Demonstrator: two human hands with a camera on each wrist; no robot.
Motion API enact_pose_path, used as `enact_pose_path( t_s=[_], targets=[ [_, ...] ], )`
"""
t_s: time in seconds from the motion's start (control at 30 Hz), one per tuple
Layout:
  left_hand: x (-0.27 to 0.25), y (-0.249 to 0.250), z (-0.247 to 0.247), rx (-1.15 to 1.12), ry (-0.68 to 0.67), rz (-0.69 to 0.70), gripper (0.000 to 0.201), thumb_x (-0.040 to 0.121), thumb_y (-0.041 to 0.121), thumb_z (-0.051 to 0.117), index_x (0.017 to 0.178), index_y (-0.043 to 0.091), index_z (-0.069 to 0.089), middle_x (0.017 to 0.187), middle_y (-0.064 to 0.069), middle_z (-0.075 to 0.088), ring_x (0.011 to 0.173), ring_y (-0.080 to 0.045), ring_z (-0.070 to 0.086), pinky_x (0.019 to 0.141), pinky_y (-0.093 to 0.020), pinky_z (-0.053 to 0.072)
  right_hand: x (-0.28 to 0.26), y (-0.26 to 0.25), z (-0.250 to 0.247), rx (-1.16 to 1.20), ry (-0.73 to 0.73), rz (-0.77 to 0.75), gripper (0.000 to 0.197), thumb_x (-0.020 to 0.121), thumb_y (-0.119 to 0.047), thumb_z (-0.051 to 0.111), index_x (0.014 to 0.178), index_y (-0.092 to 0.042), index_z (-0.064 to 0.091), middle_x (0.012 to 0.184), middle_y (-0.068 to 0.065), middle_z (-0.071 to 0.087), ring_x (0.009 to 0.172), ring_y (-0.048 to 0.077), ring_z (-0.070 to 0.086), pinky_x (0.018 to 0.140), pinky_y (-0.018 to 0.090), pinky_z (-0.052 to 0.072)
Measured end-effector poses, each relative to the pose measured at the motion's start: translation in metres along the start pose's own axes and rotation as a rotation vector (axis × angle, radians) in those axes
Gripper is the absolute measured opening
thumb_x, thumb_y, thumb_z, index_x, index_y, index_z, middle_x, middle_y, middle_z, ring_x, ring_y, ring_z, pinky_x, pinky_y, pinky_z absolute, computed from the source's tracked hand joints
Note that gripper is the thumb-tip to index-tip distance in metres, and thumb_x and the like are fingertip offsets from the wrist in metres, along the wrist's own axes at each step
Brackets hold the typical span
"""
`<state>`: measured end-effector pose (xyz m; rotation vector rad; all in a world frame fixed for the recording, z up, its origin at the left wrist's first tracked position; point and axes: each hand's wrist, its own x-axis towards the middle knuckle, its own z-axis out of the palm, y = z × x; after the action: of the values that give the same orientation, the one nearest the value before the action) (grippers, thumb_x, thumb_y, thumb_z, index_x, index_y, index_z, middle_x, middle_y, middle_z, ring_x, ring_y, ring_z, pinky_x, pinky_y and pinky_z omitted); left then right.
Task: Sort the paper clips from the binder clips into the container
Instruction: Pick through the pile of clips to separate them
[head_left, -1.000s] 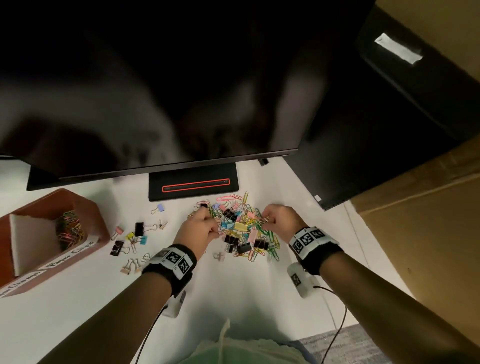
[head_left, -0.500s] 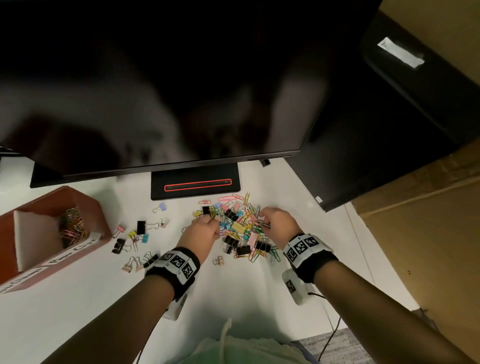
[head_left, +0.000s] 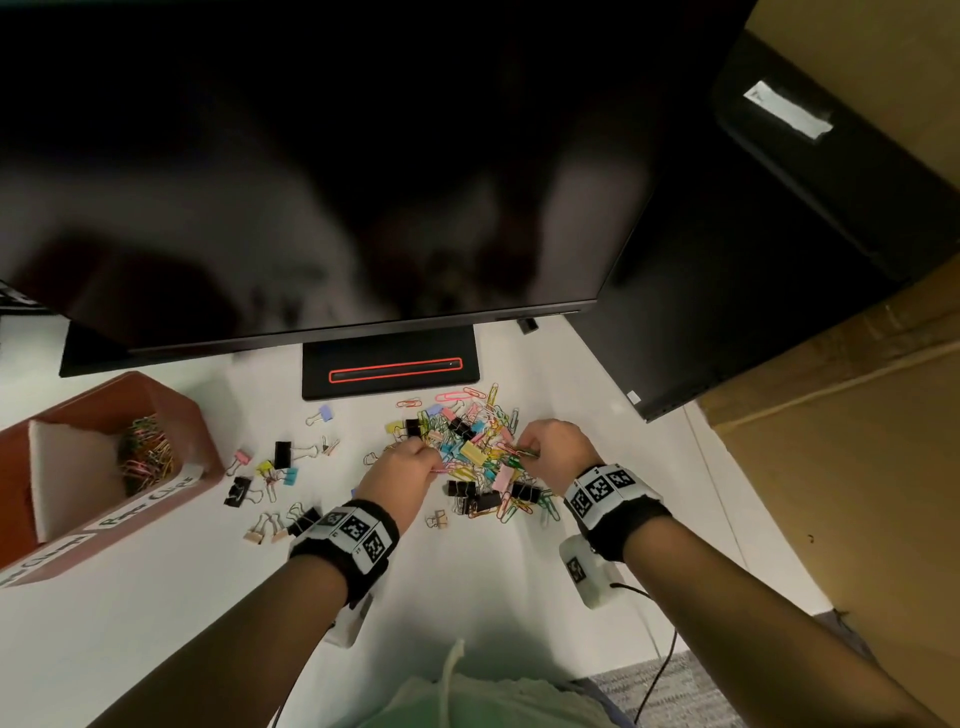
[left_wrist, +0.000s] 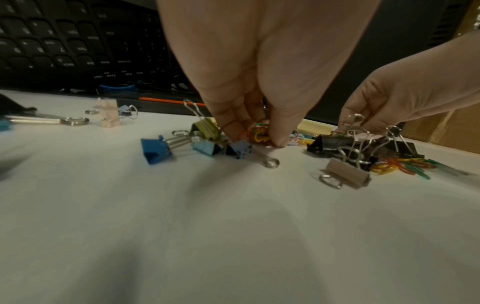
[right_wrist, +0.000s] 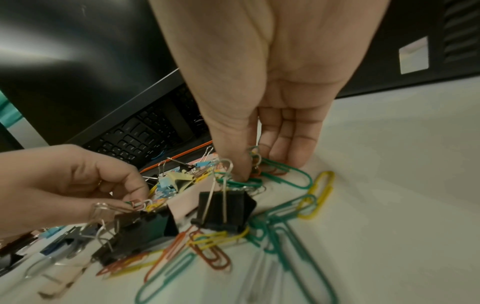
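Mixed pile (head_left: 480, 457) of coloured paper clips and binder clips lies on the white bench (head_left: 156, 613), just in front of the monitor base (head_left: 389, 370). Left hand (head_left: 402, 470) at the pile's left edge — fingers (left_wrist: 279, 131) pressed together with the thumb, pinching a small bunch of paper clips (left_wrist: 259, 132) low against the bench. Right hand (head_left: 558, 449) at the pile's right edge — thumb and forefinger pinch a few green paper clips (right_wrist: 253, 164), other fingers (right_wrist: 293, 148) straight, tips down on the bench. Black binder clips (right_wrist: 224, 211) sit at the pile's near side, between the two hands. Loose binder clips (head_left: 275, 478) scattered left of the pile. Brown container (head_left: 171, 410) further left of the pile, well apart; paper clips already in its far compartment (head_left: 145, 454), a white divider (head_left: 67, 467) beside them
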<state>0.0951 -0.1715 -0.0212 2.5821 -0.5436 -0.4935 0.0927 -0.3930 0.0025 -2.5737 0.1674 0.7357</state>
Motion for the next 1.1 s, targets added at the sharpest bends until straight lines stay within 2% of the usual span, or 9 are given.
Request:
enact_pose_path(
  t_s=[0.23, 0.37, 0.5, 0.57, 0.7, 0.83, 0.9, 1.0, 1.1],
  targets=[
    [-0.008, -0.002, -0.005, -0.113, 0.038, -0.009, 0.014, 0.089, 0.009, 0.054, 0.097, 0.004, 0.065, 0.095, -0.013, 0.062, 0.089, -0.028, 0.059, 0.077, -0.03, 0.047, -0.003, 0.003, 0.001, -0.06, -0.046, -0.078, 0.018, 0.085, -0.016, 0.058, 0.101, -0.012, 0.066, 0.104, 0.009, 0.062, 0.093, 0.023, 0.058, 0.077, 0.028, 0.045],
    [-0.024, 0.0, -0.035, -0.238, 0.133, -0.024, 0.012, 0.089, 0.009, 0.055, 0.095, 0.008, 0.064, 0.094, -0.004, 0.061, 0.082, -0.016, 0.057, 0.076, -0.024, 0.045, -0.009, 0.003, -0.003, -0.032, -0.013, -0.106, 0.014, 0.085, -0.017, 0.059, 0.098, -0.014, 0.065, 0.091, 0.0, 0.059, 0.083, 0.016, 0.053, 0.071, 0.023, 0.038],
    [-0.053, -0.013, -0.082, -0.331, 0.276, -0.029, 0.006, 0.087, 0.008, 0.059, 0.09, 0.012, 0.063, 0.087, 0.003, 0.059, 0.075, -0.004, 0.056, 0.07, -0.01, 0.042, -0.021, -0.019, -0.015, 0.02, 0.09, -0.237, 0.021, 0.085, -0.022, 0.064, 0.105, -0.015, 0.066, 0.095, 0.001, 0.064, 0.082, 0.014, 0.056, 0.076, 0.025, 0.047],
    [-0.071, -0.027, -0.108, -0.34, 0.361, -0.043, 0.004, 0.086, 0.01, 0.059, 0.088, 0.012, 0.062, 0.086, 0.002, 0.06, 0.076, -0.007, 0.057, 0.069, -0.01, 0.044, -0.027, -0.05, -0.02, 0.042, 0.152, -0.339, 0.017, 0.083, -0.02, 0.065, 0.099, -0.015, 0.068, 0.088, -0.001, 0.062, 0.077, 0.012, 0.055, 0.075, 0.027, 0.049],
    [-0.102, -0.078, -0.152, -0.357, 0.442, -0.167, 0.005, 0.086, 0.013, 0.06, 0.087, 0.017, 0.061, 0.082, 0.001, 0.064, 0.074, -0.017, 0.063, 0.07, -0.031, 0.053, -0.027, -0.147, -0.018, 0.105, 0.158, -0.53, 0.011, 0.083, -0.019, 0.064, 0.093, -0.017, 0.068, 0.081, -0.008, 0.053, 0.073, 0.008, 0.049, 0.07, 0.019, 0.042],
    [-0.117, -0.132, -0.182, -0.346, 0.512, -0.404, 0.002, 0.085, 0.014, 0.063, 0.086, 0.014, 0.062, 0.077, 0.001, 0.065, 0.069, -0.005, 0.059, 0.063, -0.007, 0.042, -0.009, -0.261, 0.01, 0.165, 0.135, -0.661, 0.009, 0.082, -0.019, 0.064, 0.09, -0.017, 0.066, 0.082, -0.005, 0.055, 0.074, 0.01, 0.052, 0.07, 0.02, 0.041],
    [-0.119, -0.157, -0.187, -0.352, 0.498, -0.521, 0.007, 0.084, 0.018, 0.063, 0.09, 0.014, 0.063, 0.08, 0.001, 0.067, 0.069, -0.003, 0.059, 0.058, -0.009, 0.041, 0.004, -0.309, 0.032, 0.24, 0.112, -0.655, 0.008, 0.081, -0.019, 0.065, 0.088, -0.017, 0.066, 0.082, -0.003, 0.058, 0.075, 0.012, 0.053, 0.071, 0.025, 0.045],
    [-0.122, -0.186, -0.187, -0.475, 0.411, -0.599, 0.011, 0.089, 0.016, 0.056, 0.097, 0.014, 0.063, 0.094, -0.006, 0.069, 0.082, -0.013, 0.064, 0.077, -0.028, 0.055, 0.022, -0.357, 0.064, 0.252, 0.051, -0.583, 0.014, 0.084, -0.02, 0.065, 0.096, -0.014, 0.066, 0.092, 0.005, 0.067, 0.082, 0.017, 0.059, 0.082, 0.035, 0.052],
    [-0.128, -0.196, -0.189, -0.471, 0.369, -0.628, 0.029, 0.095, 0.016, 0.045, 0.12, 0.011, 0.056, 0.123, -0.009, 0.06, 0.113, -0.023, 0.054, 0.103, -0.041, 0.041, 0.028, -0.372, 0.08, 0.252, -0.026, -0.504, 0.03, 0.089, -0.019, 0.059, 0.118, -0.012, 0.058, 0.108, 0.01, 0.068, 0.101, 0.023, 0.062, 0.094, 0.033, 0.048]
  ],
)
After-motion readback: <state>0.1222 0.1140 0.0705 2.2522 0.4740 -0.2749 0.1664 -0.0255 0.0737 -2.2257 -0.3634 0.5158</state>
